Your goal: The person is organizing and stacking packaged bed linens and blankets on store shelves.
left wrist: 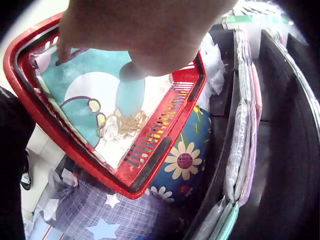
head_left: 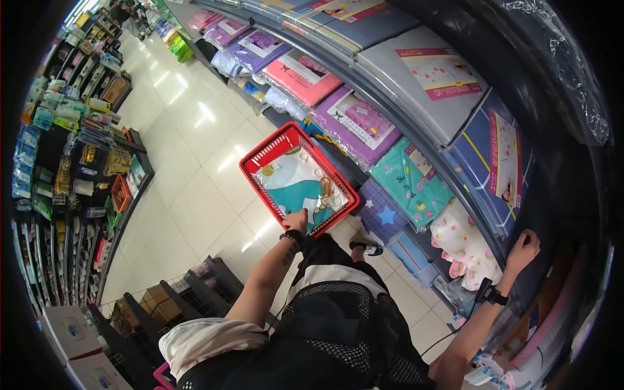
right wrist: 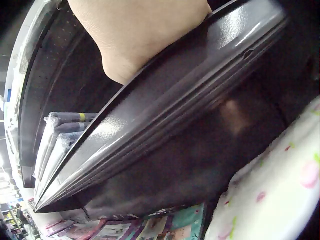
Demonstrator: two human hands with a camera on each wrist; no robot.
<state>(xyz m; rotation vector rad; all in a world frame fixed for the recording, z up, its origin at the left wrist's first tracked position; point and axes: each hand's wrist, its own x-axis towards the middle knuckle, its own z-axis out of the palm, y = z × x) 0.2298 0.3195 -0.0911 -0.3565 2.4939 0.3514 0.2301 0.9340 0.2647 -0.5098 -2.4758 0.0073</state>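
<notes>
At the basket's near side, my left hand (head_left: 296, 221) grips the red shopping basket (head_left: 260, 185), which hangs in front of my body. Inside lies a flat teal, white and grey patterned package (head_left: 292, 194), with pale rings and a tan bundle (left wrist: 125, 126) on top. The left wrist view shows the hand over the basket, its fingers partly out of frame. My right hand (head_left: 523, 250) is at the dark shelf edge (right wrist: 165, 95), beside a blue packaged item (head_left: 478, 153), with fingers loosely bent and holding nothing.
Packaged textiles in purple (head_left: 357, 123), coral (head_left: 302, 77) and green (head_left: 406, 179) line the shelf on the right. A white fluffy item with pink spots (head_left: 463, 244) lies below the right hand. Opposite stands a shelf of small goods (head_left: 71, 156), across the tiled aisle (head_left: 188, 136).
</notes>
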